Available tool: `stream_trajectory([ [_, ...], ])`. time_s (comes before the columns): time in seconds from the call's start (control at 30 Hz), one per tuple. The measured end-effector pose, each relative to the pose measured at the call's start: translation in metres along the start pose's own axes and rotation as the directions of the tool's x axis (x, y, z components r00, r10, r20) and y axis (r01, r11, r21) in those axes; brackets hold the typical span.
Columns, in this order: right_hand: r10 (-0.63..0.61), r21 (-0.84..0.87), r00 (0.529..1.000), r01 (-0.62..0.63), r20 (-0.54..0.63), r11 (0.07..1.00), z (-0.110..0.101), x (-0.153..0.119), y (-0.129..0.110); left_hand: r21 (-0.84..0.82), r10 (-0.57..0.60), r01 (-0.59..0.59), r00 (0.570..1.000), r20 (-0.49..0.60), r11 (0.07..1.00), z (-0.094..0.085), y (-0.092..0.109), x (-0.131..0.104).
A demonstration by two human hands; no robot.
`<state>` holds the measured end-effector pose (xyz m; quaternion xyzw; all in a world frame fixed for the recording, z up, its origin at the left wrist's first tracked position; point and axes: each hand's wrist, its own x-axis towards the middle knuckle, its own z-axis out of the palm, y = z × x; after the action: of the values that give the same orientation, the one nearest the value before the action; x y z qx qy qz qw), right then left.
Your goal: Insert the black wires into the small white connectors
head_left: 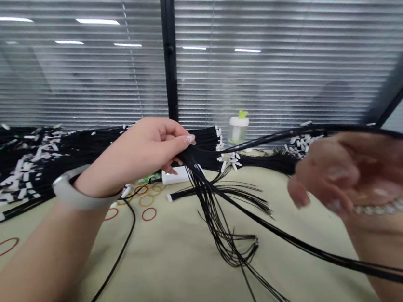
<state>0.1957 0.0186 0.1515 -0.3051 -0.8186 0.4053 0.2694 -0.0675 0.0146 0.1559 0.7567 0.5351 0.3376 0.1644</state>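
Note:
My left hand (pixel 157 144), with a grey band on its wrist, pinches a bundle of thin black wires (pixel 207 203) near the middle. Below the fingers the wires fan out and droop to the table, several ending in small metallic tips. Two longer black strands run from the bundle off to the right. My right hand (pixel 357 172), blurred by motion and wearing a beaded bracelet, is raised at the right with its fingers curved and partly spread. The upper strand passes along its top edge; whether the fingers hold it is hard to see.
Piles of black cables with white connectors (pixel 22 171) line the back. Red and yellow rubber bands (pixel 149 213) lie left of the wires, near a white box (pixel 180 174). A lidded clear cup (pixel 238 130) stands by the blinds. A black cord (pixel 116 265) crosses the table (pixel 158 282).

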Motion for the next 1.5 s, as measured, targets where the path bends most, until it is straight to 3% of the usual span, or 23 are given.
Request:
stream_trajectory([
  [0.17,-0.106,-0.009,0.99,0.106,-0.094,0.994,0.042,0.015,0.003,-0.041,-0.005,0.005,1.0,0.006,0.999,0.007,-0.004,0.005],
  [0.27,-0.124,-0.047,0.987,0.12,-0.104,0.992,0.056,0.017,0.002,-0.023,-0.013,0.013,1.0,-0.01,1.0,0.009,-0.003,0.005],
  [0.43,-0.112,-0.256,0.991,0.128,0.076,0.958,0.055,0.01,-0.005,-0.015,-0.002,0.002,1.0,-0.012,1.0,0.012,-0.004,0.007],
  [0.57,0.029,-0.451,0.977,0.071,0.211,0.889,0.056,0.009,-0.007,-0.027,-0.004,0.004,1.0,-0.012,1.0,0.013,-0.006,0.009],
  [0.63,0.113,-0.573,0.979,0.005,0.171,0.82,0.06,0.009,-0.005,-0.024,-0.005,0.005,1.0,-0.003,1.0,0.013,-0.006,0.009],
  [0.7,0.114,-0.691,0.993,-0.058,0.035,0.721,0.066,0.009,-0.001,-0.017,-0.003,0.003,1.0,0.008,1.0,0.012,-0.005,0.008],
  [0.83,-0.071,-0.851,0.976,-0.144,-0.207,0.505,0.077,0.011,0.008,0.009,-0.001,0.001,1.0,0.008,1.0,0.011,-0.001,0.004],
  [0.93,-0.133,-0.901,0.973,-0.12,-0.191,0.416,0.081,0.015,0.013,0.017,-0.018,0.018,1.0,0.01,1.0,0.011,0.001,0.002],
  [1.0,-0.102,-0.874,0.983,-0.084,-0.151,0.479,0.08,0.017,0.014,0.024,-0.02,0.02,1.0,0.007,1.0,0.01,0.003,0.003],
  [1.07,-0.032,-0.764,0.995,-0.051,-0.094,0.644,0.078,0.018,0.012,0.034,-0.022,0.022,1.0,0.001,0.999,0.01,0.003,0.003],
  [1.17,0.024,-0.455,0.998,-0.048,-0.059,0.889,0.07,0.016,0.003,0.031,-0.026,0.025,0.999,0.019,0.999,0.009,0.001,0.004],
  [1.23,0.032,-0.253,0.993,-0.059,-0.11,0.966,0.065,0.014,-0.004,0.003,-0.017,0.017,0.999,0.04,1.0,0.009,0.0,0.004],
  [1.3,0.05,-0.121,0.988,-0.067,-0.144,0.99,0.059,0.011,-0.009,-0.024,-0.005,0.006,0.998,0.058,1.0,0.009,0.001,0.003],
  [1.37,0.034,-0.121,0.982,-0.057,-0.186,0.991,0.054,0.01,-0.011,-0.025,0.006,-0.004,0.997,0.075,1.0,0.008,0.003,0.002],
  [1.5,-0.147,-0.476,0.944,-0.012,-0.296,0.88,0.046,0.01,-0.01,-0.002,0.011,-0.011,0.997,0.075,1.0,0.004,0.006,-0.001],
])
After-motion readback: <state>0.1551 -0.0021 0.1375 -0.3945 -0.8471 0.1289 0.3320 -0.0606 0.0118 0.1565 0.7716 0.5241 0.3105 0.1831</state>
